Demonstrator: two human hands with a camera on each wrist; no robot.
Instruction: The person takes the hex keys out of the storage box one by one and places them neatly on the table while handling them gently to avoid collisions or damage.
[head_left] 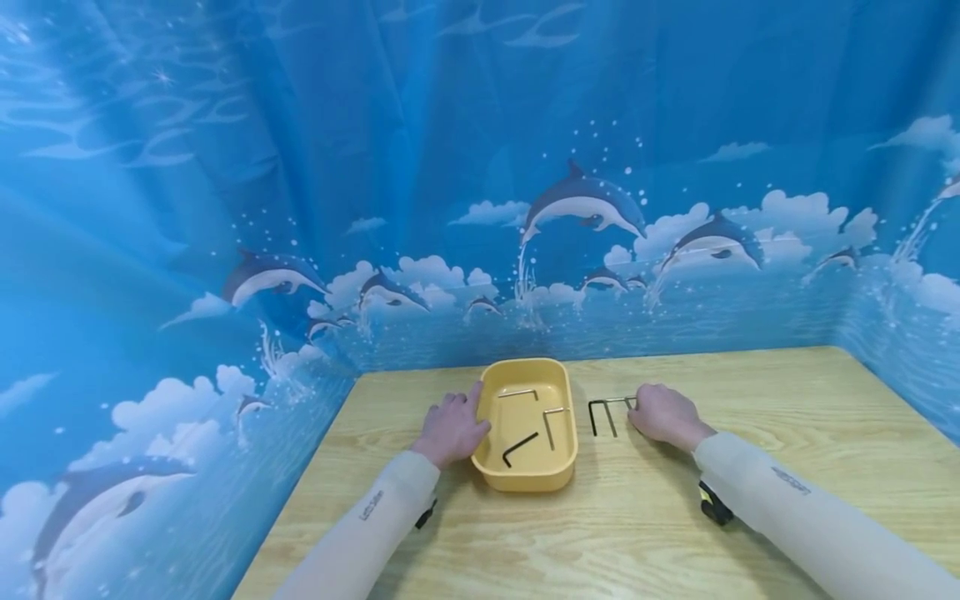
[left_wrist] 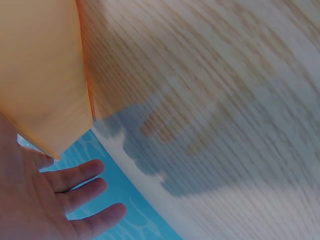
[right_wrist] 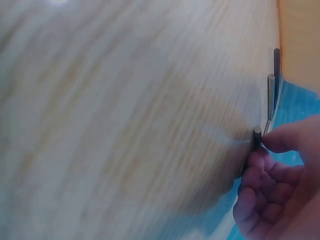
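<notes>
left hand (head_left: 452,428) flat, right hand (head_left: 664,414) pinching

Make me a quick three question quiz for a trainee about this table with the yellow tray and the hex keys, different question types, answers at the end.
1. How many hex keys lie inside the yellow tray?
2. True or false: the right hand rests flat on the table, touching nothing.
3. The left hand is: A) inside the tray, B) against the tray's outer left wall, C) off the table.

Key
1. Three: two silver hex keys and one black hex key.
2. False: it pinches the end of a hex key lying on the table just right of the tray.
3. B.
</notes>
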